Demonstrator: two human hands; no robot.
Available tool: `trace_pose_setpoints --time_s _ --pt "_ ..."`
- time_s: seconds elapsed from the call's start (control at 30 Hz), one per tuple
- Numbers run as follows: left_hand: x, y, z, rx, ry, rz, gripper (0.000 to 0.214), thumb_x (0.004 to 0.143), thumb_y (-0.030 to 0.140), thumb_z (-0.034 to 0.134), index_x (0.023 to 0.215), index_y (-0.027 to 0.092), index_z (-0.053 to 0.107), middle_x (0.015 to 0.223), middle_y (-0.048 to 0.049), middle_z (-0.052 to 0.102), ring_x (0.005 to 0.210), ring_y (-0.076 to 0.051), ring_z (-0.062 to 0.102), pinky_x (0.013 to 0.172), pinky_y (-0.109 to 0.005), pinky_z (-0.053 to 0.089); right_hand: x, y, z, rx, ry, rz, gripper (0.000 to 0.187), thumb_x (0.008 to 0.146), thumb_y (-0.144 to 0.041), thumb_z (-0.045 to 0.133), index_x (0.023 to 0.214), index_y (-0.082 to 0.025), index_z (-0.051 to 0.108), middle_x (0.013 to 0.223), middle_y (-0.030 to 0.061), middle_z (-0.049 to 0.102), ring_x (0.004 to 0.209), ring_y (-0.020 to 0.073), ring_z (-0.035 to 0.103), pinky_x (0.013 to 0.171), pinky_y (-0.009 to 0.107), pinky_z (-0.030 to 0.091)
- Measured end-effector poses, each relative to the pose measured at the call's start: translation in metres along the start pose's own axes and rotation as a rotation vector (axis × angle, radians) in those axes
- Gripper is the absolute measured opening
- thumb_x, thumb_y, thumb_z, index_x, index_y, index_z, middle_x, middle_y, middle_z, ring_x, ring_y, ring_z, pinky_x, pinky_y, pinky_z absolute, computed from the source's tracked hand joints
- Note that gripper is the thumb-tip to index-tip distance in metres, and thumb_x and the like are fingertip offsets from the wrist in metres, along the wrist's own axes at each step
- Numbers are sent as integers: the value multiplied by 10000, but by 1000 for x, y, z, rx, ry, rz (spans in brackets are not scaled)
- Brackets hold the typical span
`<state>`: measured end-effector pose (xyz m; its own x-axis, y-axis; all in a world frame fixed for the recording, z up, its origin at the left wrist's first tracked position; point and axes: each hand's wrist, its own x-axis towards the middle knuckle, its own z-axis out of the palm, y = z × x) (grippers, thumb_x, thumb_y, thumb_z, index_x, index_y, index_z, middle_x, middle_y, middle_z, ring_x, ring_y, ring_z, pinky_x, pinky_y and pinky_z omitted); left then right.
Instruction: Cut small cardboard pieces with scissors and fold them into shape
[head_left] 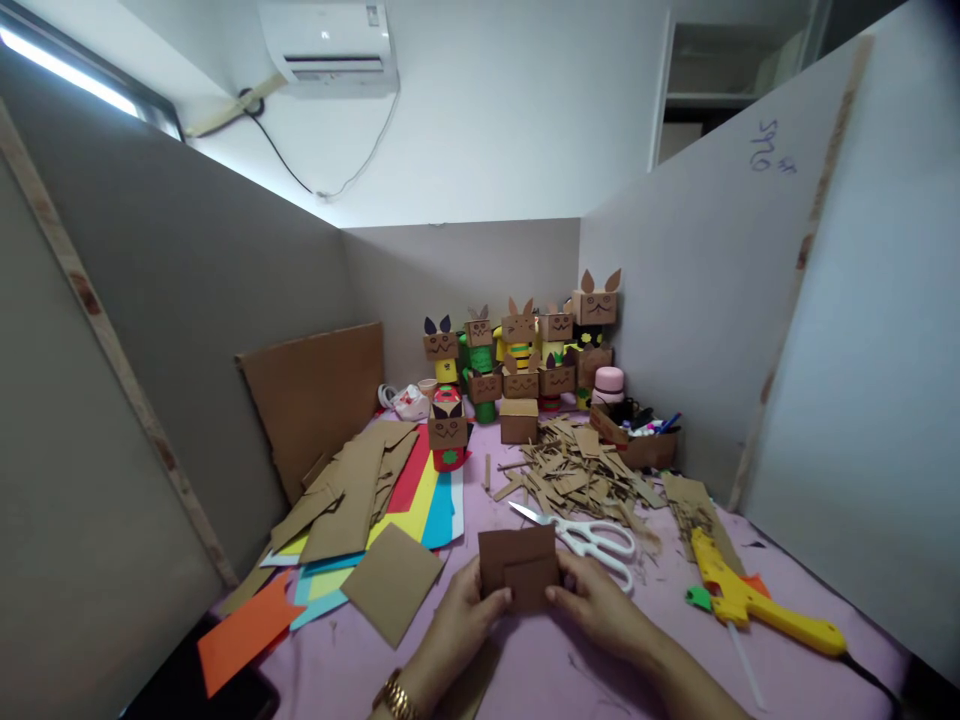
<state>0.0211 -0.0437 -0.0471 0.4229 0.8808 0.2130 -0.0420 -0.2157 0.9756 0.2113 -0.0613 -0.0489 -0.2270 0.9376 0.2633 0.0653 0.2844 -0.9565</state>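
Both my hands hold a small brown cardboard piece [519, 565] low over the pink table [675, 640]. My left hand [469, 612] pinches its left edge with the thumb on top. On the other side, my right hand [600, 600] grips the right edge the same way. The piece seems to be two cardboard squares laid one over the other. White-handled scissors [589, 537] lie just beyond my right hand, blades pointing left. A gold watch band shows on my left wrist.
A yellow glue gun [757, 598] lies at the right. Cardboard scraps [577, 468] pile up behind the scissors. Cardboard sheets [352, 495] and coloured paper [431, 495] cover the left. Cardboard box figures [517, 350] stand at the back. A box of pens [641, 435] sits by the right partition.
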Motion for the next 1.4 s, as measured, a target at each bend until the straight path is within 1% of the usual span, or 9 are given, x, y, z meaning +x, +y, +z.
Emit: trace_pose_setpoints --time_s 0.1,0.23,0.33,0.43,0.63,0.87,1.0,1.1,1.4 --pt "1 -7 -1 -8 -13 -34 399 675 92 601 1066 170 594 1064 -74 664 1029 -256 565 880 -356 430 1 5 0 -68 -42 -1 339 645 -152 597 967 -211 684 949 50 695 933 298 565 849 401 403" --pt "2 -8 -2 -38 -24 -37 401 674 84 592 1065 168 593 1082 -81 657 1050 -266 554 898 -374 420 1 11 2 -86 11 -22 343 681 -189 611 1022 -204 648 947 58 683 939 284 563 845 386 411" --pt "2 -6 -2 -48 -24 -36 431 673 77 586 1092 178 584 1095 -75 652 1059 -263 548 907 -371 416 0 8 4 -111 53 -52 307 770 -265 568 1069 -201 596 942 60 666 905 252 571 826 357 423" --pt "2 -5 -2 -47 -34 -46 450 677 80 583 1117 177 570 1114 -73 643 1064 -258 542 917 -366 410 2 5 4 -145 57 -58 267 846 -363 468 1001 -193 604 904 57 656 829 224 576 781 333 442" --pt "2 -9 -3 -32 -47 -40 451 680 67 580 1121 157 560 1127 -79 636 1066 -260 537 916 -363 402 7 12 0 -173 36 -40 334 834 -446 454 880 -171 635 819 49 652 758 214 565 732 325 457" --pt "2 -9 -3 19 -39 -42 485 652 12 559 1106 179 569 1112 -56 645 1068 -255 538 900 -338 408 6 11 0 -155 15 -49 305 847 -387 454 997 -185 626 885 58 670 819 227 586 735 326 470" --pt "1 -9 -2 28 6 26 399 680 49 553 1057 172 595 1084 -62 658 1023 -255 563 892 -348 414 3 4 0 -194 -14 -84 288 803 -239 522 1074 -193 609 943 51 678 890 237 591 797 344 456" --pt "3 -11 -3 71 26 17 405 667 40 557 1048 169 600 1084 -67 658 1031 -259 559 914 -361 398 3 3 -1 -257 -46 -97 326 766 -142 522 1073 -198 617 996 53 678 937 245 586 846 361 434" --pt "3 -11 -5 131 23 14 453 678 73 561 1120 172 567 1147 -79 628 1085 -268 525 947 -379 371 2 15 2 -354 -24 -82 325 776 -139 479 1080 -171 589 1037 88 654 983 245 572 870 371 422"
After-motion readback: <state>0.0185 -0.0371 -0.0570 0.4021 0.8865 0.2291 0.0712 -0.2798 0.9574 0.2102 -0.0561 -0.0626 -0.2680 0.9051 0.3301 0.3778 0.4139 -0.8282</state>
